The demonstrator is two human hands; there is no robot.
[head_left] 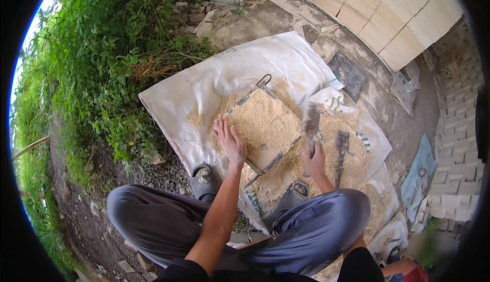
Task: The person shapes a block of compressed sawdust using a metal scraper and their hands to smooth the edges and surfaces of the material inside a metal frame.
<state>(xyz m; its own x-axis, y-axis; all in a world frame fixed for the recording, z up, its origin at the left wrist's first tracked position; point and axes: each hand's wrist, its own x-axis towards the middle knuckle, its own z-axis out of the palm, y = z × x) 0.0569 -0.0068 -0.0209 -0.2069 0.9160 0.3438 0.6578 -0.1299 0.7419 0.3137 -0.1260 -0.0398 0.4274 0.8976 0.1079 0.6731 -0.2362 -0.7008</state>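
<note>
A square metal mould (280, 160) with a wire loop handle lies on a white woven sack (191, 85). Tan, sand-like grains (268, 116) fill it and spill around its sides. My left hand (229, 140) rests flat, fingers stretched, on the grains at the mould's left edge. Beside the right edge, my right hand (314, 160) grips a short dark-handled tool with a broad grey head (312, 117); motion smears the head, so I cannot tell its exact kind. A long dark metal tool with a rectangular end (342, 141) lies on loose grains to the right.
Leafy plants (117, 67) crowd the left. Dark slabs (349, 75) lie beyond the sack, below stacked pale tiles (372, 9). More stacked blocks (457, 154) and a blue sheet (418, 175) are at right. Part of another person (400, 267) shows at lower right.
</note>
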